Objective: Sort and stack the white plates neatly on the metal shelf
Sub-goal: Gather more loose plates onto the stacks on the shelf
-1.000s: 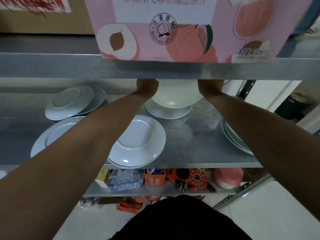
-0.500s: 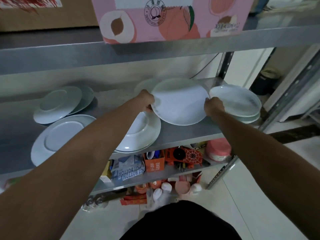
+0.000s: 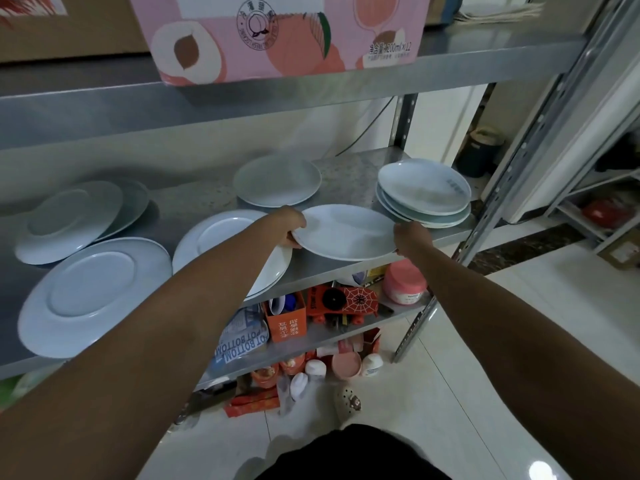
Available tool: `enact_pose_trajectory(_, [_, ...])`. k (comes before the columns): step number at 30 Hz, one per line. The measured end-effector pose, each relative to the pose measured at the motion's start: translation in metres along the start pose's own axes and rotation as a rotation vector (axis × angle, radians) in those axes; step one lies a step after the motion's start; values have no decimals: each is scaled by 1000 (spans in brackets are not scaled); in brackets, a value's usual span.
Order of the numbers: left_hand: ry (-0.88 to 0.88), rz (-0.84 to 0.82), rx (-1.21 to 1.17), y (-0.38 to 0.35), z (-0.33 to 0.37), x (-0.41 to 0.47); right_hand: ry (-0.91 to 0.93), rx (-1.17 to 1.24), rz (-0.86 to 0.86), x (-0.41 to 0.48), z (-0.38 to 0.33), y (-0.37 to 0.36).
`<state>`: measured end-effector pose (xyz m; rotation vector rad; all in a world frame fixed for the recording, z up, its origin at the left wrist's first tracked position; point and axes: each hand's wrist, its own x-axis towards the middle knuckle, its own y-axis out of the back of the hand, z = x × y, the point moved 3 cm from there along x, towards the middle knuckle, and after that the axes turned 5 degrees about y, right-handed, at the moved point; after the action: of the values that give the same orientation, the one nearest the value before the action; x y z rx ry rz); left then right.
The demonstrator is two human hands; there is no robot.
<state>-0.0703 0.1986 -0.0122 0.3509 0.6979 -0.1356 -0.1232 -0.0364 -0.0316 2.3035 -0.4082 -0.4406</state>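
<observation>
The grey, speckled metal shelf point(image 3: 194, 202) sits under a pink carton point(image 3: 277, 32) on the level above. The big plate point(image 3: 93, 296) lies upside down at the near left. I hold one plain white plate point(image 3: 346, 233), smooth and level, at the shelf's near edge, right of middle. My left hand point(image 3: 289, 226) pinches its left rim and my right hand point(image 3: 410, 233) pinches its right rim. Just right of it is a stack point(image 3: 424, 192) of at least three plates. One lone plate point(image 3: 277, 180) lies far middle. Two overlapping plates point(image 3: 69, 220) lie upside down far left. Another plate point(image 3: 221, 233), perhaps two, lies under my left arm.
</observation>
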Motion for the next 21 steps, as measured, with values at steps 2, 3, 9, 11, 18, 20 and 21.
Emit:
enact_pose_trajectory(2, [-25,8,36,-3,3,0,-4,-26,-9,-1,-2,0])
enact_pose_trajectory(3, [-58,46,106,-4,5,0,-10,-49,-18,-3,-3,1])
enact_pose_trajectory(9, [-359,532,858,22,35,-9,48,-360,-52,-2,-33,14])
enact_pose_trajectory(11, [-363,607,1008,39,40,-6,73,-446,-72,1,-53,20])
enact_pose_trajectory(18, [-249,668,1151,90,23,22,158,-311,-288,39,-125,-1])
enact_pose_trajectory(20, [-210,640,1122,97,17,28,279,-362,-247,48,-139,-12])
enact_pose_trajectory(21, [-193,626,1105,100,15,32,342,-382,-237,52,-145,-19])
